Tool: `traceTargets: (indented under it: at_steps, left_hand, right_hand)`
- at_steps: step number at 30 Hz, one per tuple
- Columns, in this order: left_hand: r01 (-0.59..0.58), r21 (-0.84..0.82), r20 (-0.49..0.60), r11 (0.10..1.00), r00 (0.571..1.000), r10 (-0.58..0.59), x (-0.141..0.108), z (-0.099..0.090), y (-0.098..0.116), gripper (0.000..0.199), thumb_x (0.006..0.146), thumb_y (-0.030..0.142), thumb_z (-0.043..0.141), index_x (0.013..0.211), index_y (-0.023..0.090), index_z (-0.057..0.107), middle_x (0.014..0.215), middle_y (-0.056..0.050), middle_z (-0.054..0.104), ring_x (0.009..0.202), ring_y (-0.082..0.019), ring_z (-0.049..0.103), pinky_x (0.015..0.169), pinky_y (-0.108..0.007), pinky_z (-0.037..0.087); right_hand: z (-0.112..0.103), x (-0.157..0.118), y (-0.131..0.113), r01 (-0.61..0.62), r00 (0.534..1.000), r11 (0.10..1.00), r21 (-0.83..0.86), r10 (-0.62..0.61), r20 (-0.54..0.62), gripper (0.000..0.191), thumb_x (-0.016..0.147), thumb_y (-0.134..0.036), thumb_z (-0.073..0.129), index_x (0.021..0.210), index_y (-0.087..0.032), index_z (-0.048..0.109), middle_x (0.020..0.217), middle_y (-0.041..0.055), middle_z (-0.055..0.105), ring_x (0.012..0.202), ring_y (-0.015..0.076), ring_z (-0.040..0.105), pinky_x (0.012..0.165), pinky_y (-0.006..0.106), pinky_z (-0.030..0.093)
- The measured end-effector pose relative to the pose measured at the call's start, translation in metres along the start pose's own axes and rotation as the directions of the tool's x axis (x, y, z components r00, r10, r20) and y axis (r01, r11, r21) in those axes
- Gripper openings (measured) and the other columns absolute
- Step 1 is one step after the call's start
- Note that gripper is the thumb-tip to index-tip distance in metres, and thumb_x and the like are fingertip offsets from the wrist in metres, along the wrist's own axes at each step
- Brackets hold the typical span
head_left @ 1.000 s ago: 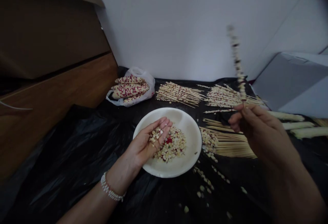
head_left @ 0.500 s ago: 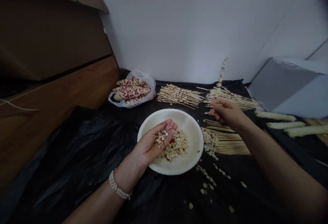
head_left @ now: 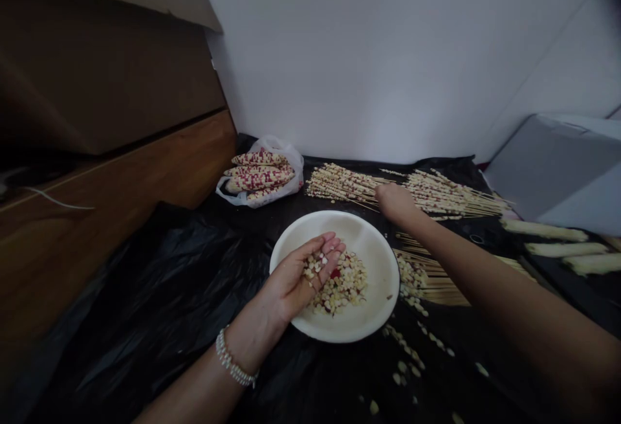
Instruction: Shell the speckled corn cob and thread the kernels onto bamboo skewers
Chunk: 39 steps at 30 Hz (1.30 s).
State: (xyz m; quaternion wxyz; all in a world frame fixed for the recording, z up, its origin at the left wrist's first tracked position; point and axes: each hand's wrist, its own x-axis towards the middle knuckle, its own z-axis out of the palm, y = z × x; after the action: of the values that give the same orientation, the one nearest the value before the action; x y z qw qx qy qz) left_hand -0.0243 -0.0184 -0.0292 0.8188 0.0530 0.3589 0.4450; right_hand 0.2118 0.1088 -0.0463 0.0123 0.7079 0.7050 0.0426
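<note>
My left hand (head_left: pixel 303 275) is cupped palm up over a white bowl (head_left: pixel 383 262), holding loose corn kernels (head_left: pixel 316 265) in its palm. More pale and dark-red kernels (head_left: pixel 352 281) lie in the bowl beneath it. My right hand (head_left: pixel 394 202) is stretched beyond the bowl, between two piles of skewers threaded with kernels, the left pile (head_left: pixel 339 181) and the right pile (head_left: pixel 436 191). Its fingers are hidden from view, and I cannot make out a skewer in it. Bare wooden sticks (head_left: pixel 441 285) lie beside the bowl, partly under my right forearm.
A plastic bag (head_left: pixel 295 181) with several red-and-cream corn cobs (head_left: pixel 259 178) stands at the back left. Stripped cobs (head_left: pixel 565 249) lie at the right, near a white box (head_left: pixel 557 165). Kernels are scattered on the black plastic sheet (head_left: pixel 194 294). A white wall (head_left: pixel 349 55) closes the back.
My right hand has moved left and away from me, toward the gap between the piles. The kernel-threaded skewer it held upright is no longer visible. My left hand stays cupped over the bowl.
</note>
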Motion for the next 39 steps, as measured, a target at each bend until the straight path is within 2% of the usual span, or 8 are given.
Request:
traceTargets:
  at_steps: [7,11,13,16,19,23,31,39]
  left_hand:
    - [-0.008,0.0,-0.026,1.0,1.0,0.008,-0.001,0.004,0.001,0.022,0.082,0.002,0.052,0.1,0.006,0.064,0.084,-0.011,0.071,0.08,-0.017,0.07,0.071,-0.023,0.059]
    - [-0.017,0.016,-0.03,1.0,0.999,0.018,-0.004,0.007,0.0,0.025,0.08,0.0,0.052,0.102,0.006,0.063,0.085,-0.01,0.07,0.078,-0.016,0.069,0.071,-0.022,0.058]
    - [-0.031,0.021,-0.033,0.999,0.999,0.031,-0.006,0.009,0.0,0.028,0.079,-0.001,0.052,0.104,0.005,0.062,0.088,-0.012,0.07,0.082,-0.017,0.069,0.072,-0.022,0.058]
    - [-0.055,0.02,-0.03,0.998,0.998,0.056,-0.009,0.011,0.001,0.043,0.073,-0.009,0.046,0.111,0.006,0.059,0.099,-0.014,0.068,0.093,-0.019,0.068,0.08,-0.023,0.056]
    - [-0.072,0.033,-0.031,0.997,0.997,0.073,-0.011,0.011,0.001,0.068,0.058,-0.017,0.035,0.119,0.005,0.053,0.112,-0.018,0.063,0.104,-0.022,0.064,0.089,-0.028,0.053]
    - [-0.069,0.067,-0.053,0.995,0.996,0.073,-0.011,0.011,-0.002,0.083,0.045,-0.019,0.027,0.122,0.003,0.05,0.12,-0.021,0.059,0.113,-0.027,0.058,0.094,-0.035,0.05]
    - [-0.027,0.045,-0.056,0.999,0.998,0.03,-0.01,0.016,-0.005,0.065,0.067,-0.018,0.033,0.122,0.011,0.053,0.115,-0.016,0.064,0.109,-0.023,0.061,0.087,-0.029,0.054]
    - [-0.045,0.062,0.036,0.997,0.998,0.043,-0.005,0.007,-0.003,0.044,0.082,-0.005,0.047,0.123,0.008,0.053,0.11,-0.016,0.068,0.104,-0.021,0.064,0.083,-0.024,0.055]
  right_hand:
    - [-0.006,-0.007,0.014,0.072,0.997,0.995,-0.065,-0.073,-0.015,0.037,0.087,-0.038,0.054,0.117,-0.016,0.053,0.119,0.009,0.055,0.1,0.0194,0.056,0.084,0.041,0.049]
    - [-0.014,-0.032,0.039,0.13,0.991,0.989,-0.071,-0.128,0.031,0.036,0.087,-0.039,0.053,0.116,-0.017,0.054,0.116,0.0077,0.056,0.098,0.0186,0.057,0.083,0.04,0.049]
    - [-0.017,-0.049,0.053,0.144,0.989,0.987,-0.066,-0.141,0.049,0.027,0.09,-0.037,0.046,0.103,-0.019,0.062,0.102,0.0065,0.063,0.091,0.0174,0.059,0.079,0.034,0.047]
    - [-0.019,-0.08,0.071,0.148,0.988,0.987,-0.056,-0.145,0.056,0.03,0.089,-0.037,0.042,0.092,-0.02,0.067,0.087,0.0078,0.067,0.083,0.019,0.061,0.068,0.028,0.042]
    - [-0.017,-0.11,0.081,0.189,0.979,0.981,-0.029,-0.186,0.087,0.032,0.087,-0.041,0.043,0.084,-0.022,0.068,0.08,0.0053,0.068,0.073,0.0172,0.06,0.058,0.026,0.036]
    - [-0.006,-0.134,0.078,0.251,0.964,0.968,-0.007,-0.25,0.091,0.032,0.087,-0.044,0.043,0.084,-0.022,0.067,0.081,0.0047,0.066,0.077,0.0165,0.059,0.061,0.025,0.036]
    - [0.006,-0.133,0.062,0.266,0.964,0.962,-0.052,-0.265,0.027,0.033,0.092,-0.029,0.034,0.079,-0.017,0.062,0.085,0.0079,0.064,0.076,0.0157,0.057,0.061,0.026,0.035]
    - [-0.002,-0.129,0.078,0.199,0.979,0.979,-0.045,-0.201,-0.02,0.03,0.089,-0.034,0.039,0.079,-0.022,0.065,0.08,0.0031,0.066,0.072,0.0158,0.059,0.055,0.025,0.03]
